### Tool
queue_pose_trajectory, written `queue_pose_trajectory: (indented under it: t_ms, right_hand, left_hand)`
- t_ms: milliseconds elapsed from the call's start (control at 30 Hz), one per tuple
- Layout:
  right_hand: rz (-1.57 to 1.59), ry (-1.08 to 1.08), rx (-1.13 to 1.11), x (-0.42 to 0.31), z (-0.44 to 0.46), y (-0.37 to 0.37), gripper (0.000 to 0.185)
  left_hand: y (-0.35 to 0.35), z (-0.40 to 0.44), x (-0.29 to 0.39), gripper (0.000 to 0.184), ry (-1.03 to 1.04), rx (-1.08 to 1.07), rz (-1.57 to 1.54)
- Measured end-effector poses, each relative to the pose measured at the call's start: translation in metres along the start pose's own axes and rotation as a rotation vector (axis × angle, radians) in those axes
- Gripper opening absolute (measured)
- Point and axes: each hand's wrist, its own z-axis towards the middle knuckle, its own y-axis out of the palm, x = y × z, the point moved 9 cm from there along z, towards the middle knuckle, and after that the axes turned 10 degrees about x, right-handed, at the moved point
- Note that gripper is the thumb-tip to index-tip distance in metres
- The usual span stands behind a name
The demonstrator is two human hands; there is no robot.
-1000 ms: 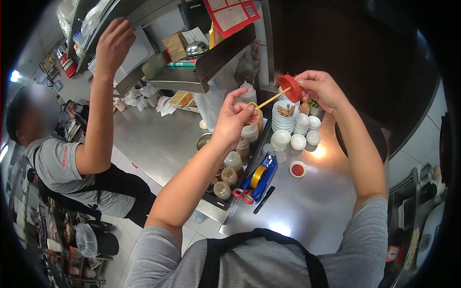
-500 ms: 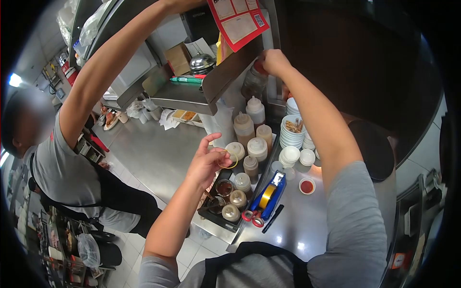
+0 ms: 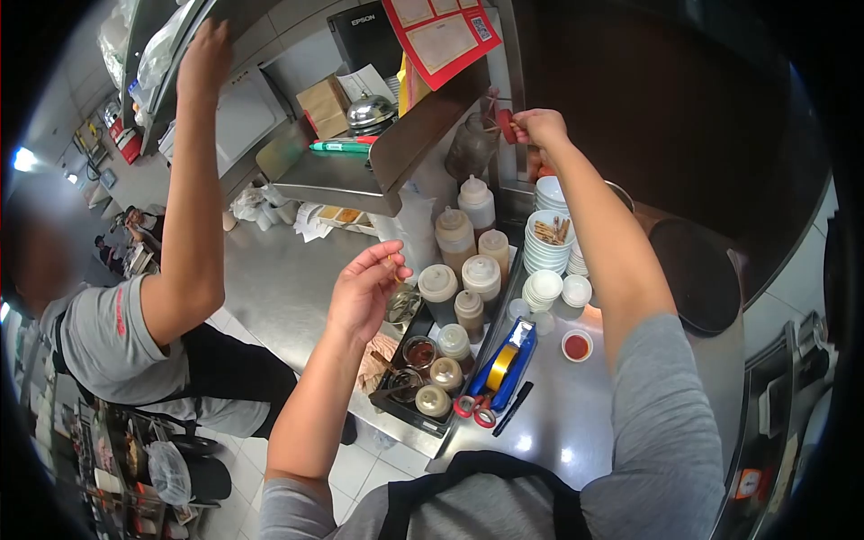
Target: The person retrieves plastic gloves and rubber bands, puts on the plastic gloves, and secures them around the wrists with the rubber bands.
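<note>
My left hand point(image 3: 362, 292) is closed in a pinch above the tray of sauce bottles, with a sliver of a yellow rubber band point(image 3: 394, 268) showing at the fingertips. At the back, my right hand point(image 3: 540, 129) grips a red lid point(image 3: 507, 126) by its edge. A clear jar point(image 3: 472, 150) stands just left of that lid, tilted in view, with its contents too dim to make out. Below my hands, several squeeze bottles point(image 3: 456, 239) and small sauce jars point(image 3: 420, 351) crowd a black tray point(image 3: 409, 416).
A blue tape dispenser point(image 3: 511, 358), red-handled scissors point(image 3: 474, 410) and a black marker point(image 3: 512, 410) lie right of the tray. Stacked white bowls point(image 3: 546, 256) and a red sauce cup point(image 3: 576, 346) are nearby. A metal shelf point(image 3: 337, 191) overhangs; a co-worker point(image 3: 135, 342) reaches up at left.
My right hand has drawn the red lid rightward, away from the jar. My left hand shifted slightly left, and its rubber band shows less. The co-worker's raised arm moved left.
</note>
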Motion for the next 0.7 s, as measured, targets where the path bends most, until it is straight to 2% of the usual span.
queue_pose_trajectory:
  t_ms: [133,433,700]
  right_hand:
    - [0.155,0.150,0.001,0.017,0.004,-0.018,0.009]
    - [0.154,0.051,0.034,-0.006,0.003,-0.046,0.011]
    - [0.181,0.120,0.052,0.001,0.008,-0.058,0.014]
  left_hand:
    - [0.015,0.003,0.005,0.026,0.020,-0.019,0.020]
    - [0.055,0.030,0.006,0.027,0.078,-0.043,0.122]
    - [0.103,0.077,0.003,0.029,0.145,-0.060,0.311]
